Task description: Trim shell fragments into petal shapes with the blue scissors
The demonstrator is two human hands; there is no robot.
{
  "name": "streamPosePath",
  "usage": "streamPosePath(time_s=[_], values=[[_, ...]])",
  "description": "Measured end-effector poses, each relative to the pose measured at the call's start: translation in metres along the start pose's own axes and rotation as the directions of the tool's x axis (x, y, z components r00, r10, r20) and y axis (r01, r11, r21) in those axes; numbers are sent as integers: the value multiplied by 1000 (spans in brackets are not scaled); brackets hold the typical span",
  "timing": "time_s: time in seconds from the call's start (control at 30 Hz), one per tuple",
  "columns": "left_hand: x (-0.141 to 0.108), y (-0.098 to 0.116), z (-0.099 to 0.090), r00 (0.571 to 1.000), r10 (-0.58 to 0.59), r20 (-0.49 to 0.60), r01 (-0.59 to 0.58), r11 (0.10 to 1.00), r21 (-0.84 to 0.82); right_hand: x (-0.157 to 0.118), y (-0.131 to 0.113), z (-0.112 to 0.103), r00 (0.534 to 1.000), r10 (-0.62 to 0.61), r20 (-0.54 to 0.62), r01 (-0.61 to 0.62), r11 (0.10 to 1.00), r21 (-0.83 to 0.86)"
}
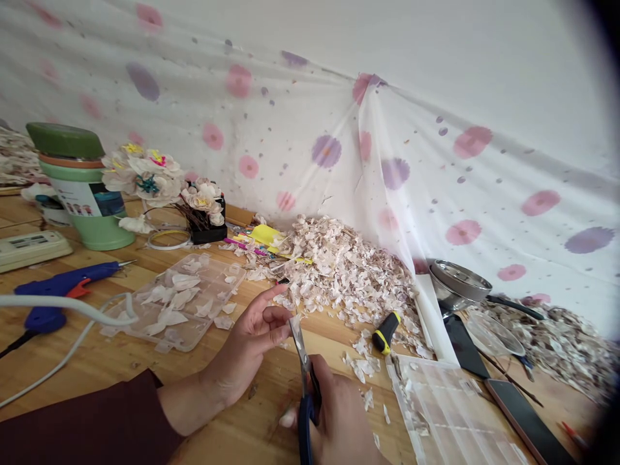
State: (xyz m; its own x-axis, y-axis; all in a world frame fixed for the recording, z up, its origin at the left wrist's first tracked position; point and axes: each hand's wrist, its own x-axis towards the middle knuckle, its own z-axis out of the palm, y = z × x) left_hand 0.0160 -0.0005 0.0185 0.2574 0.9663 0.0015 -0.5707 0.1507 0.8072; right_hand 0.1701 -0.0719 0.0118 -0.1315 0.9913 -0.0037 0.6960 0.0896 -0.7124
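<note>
My right hand (339, 413) is closed around the dark blue handles of a pair of scissors (301, 345), whose blades point up and away from me. At the blade tips, a small pale petal-like flake (296, 320) is pinched between the thumb and a finger of my left hand (254, 336). The left index finger stretches out past the pinch. Left of that hand lies a clear plastic tray (194, 336) with several whitish petal-like pieces (172, 294) on it. A large heap of similar pale flakes (339, 265) spreads beyond both hands.
At left are a blue glue gun (72, 278), a white cable (62, 301), a green container (101, 223) and petal flowers (150, 171) in a black pot (208, 232). At right are a yellow-black tool (386, 332), a compartment box (450, 407), a phone (527, 420) and metal bowls (455, 290).
</note>
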Motion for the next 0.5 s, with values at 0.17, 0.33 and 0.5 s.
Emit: streamPosePath(time_s=[0.17, 0.33, 0.5], values=[[-1, -2, 2, 1000, -31, -3, 31, 999, 10, 0, 3, 1, 1000, -18, 4, 18, 999, -48], [-1, -3, 1, 999, -35, 13, 34, 999, 12, 2, 1, -1, 1000, 15, 11, -14, 999, -52], [-1, -4, 0, 999, -46, 17, 46, 999, -2, 1, -1, 0, 999, 40, 11, -39, 998, -57]])
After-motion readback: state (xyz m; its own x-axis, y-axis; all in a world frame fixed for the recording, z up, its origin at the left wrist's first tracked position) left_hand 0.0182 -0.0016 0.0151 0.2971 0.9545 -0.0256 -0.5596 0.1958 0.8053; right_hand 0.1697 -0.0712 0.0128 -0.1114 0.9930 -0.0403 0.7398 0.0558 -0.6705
